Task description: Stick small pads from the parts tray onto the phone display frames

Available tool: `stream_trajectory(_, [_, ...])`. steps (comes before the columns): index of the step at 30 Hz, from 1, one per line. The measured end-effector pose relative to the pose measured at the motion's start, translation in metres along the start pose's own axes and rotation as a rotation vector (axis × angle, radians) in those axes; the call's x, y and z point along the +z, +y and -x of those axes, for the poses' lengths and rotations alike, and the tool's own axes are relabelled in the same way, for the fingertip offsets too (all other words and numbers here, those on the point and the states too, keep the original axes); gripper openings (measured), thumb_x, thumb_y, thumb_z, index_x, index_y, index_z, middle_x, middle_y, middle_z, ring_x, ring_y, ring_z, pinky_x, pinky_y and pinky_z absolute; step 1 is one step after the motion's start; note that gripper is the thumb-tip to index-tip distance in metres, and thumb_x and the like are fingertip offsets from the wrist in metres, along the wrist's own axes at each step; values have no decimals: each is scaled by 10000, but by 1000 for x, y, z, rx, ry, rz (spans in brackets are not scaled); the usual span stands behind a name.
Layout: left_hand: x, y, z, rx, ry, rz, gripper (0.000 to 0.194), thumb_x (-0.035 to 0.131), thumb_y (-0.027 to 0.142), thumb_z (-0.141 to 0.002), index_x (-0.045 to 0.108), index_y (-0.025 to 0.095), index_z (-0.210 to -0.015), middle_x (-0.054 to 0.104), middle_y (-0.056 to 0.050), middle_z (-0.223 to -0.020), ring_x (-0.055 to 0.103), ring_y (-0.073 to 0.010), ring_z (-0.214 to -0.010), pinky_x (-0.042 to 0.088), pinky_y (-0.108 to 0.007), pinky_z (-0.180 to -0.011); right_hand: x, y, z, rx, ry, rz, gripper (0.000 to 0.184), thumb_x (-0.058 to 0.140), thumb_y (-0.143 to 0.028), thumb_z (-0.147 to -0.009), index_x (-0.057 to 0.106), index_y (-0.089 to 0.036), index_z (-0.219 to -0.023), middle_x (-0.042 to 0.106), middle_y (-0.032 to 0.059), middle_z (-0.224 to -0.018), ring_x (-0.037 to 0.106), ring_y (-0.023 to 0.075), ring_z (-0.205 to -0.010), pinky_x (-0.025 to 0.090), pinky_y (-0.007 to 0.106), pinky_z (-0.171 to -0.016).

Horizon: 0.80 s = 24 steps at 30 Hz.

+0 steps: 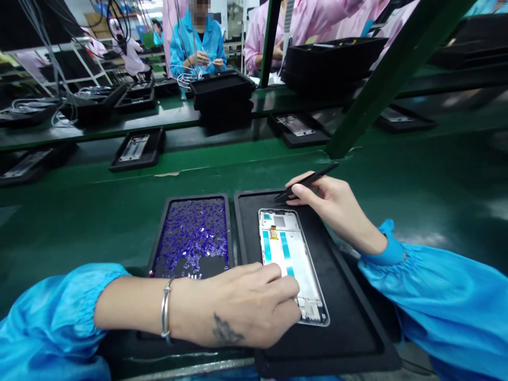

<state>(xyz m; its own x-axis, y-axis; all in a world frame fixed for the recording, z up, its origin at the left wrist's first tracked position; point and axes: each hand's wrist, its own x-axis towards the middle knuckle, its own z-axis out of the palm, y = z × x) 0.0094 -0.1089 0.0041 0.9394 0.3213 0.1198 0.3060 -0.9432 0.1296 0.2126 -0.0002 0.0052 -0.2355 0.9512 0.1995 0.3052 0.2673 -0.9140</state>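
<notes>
Silvery metal edged the phone frame [298, 259], which lay in a black tray [353, 312], partly under the left hand [246, 304]; its fingers were bent, their grip hidden. The right hand [331, 201] pinched a slim black tool [313, 178]. The phone frame seemed light, stiff but fragile, best held by its side edges.

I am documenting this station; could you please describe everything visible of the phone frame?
The phone frame is a rounded rectangle with a silvery, metal-looking rim and whitish interior, bearing turquoise strips and, near its far end, an orange tab. It lies open side up, slanted, in the larger black tray; the left hand covers part of its near half, apparently touching it.
</notes>
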Motion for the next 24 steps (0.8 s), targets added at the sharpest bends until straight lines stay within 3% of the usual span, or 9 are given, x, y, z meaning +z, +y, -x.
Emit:
stream_trajectory(5, [1,5,1,-52,-7,-43,105,457,173,-967,542,148,-912,517,-60,-971,420,-181,-799,400,-307,-674,0,3,-2,10,20,-100,305,679,-455,-791,660,-167,-891,641,53,-915,655,164,-820,607,322,-737])
stream_trajectory(9, [0,12,4,7,68,-9,234,437,362,-1000,546,165,-933,521,-48,-960,426,-185,-793,376,-319,-653,0,7,-1,-97,-120,61,323,629,-450,-836,666,-139,-915,667,60,-893,651,155,-769,566,286,-696])
stream_trajectory(12, [4,19,8,83,75,6,348,410,479,-991,545,168,-914,485,-31,-862,408,-173,-724,356,-319,-619,-1,9,-1,-223,-152,209,302,583,-416,-878,685,-138,-933,680,54,-883,641,152,-769,522,268,-683])
stream_trajectory(18, [7,22,10,72,39,2,303,547,485,-926,530,183,-922,468,-22,-858,433,-177,-735,361,-317,-608,0,10,3,-374,-126,354,218,573,-330,-903,694,-158,-961,691,24,-965,644,128,-839,493,244,-730])
stream_trajectory(24, [9,21,8,52,29,14,309,587,501,-899,520,200,-927,472,-12,-864,445,-173,-749,363,-311,-594,3,10,8,-400,-124,379,196,572,-305,-911,690,-161,-973,686,10,-980,633,96,-810,489,222,-721])
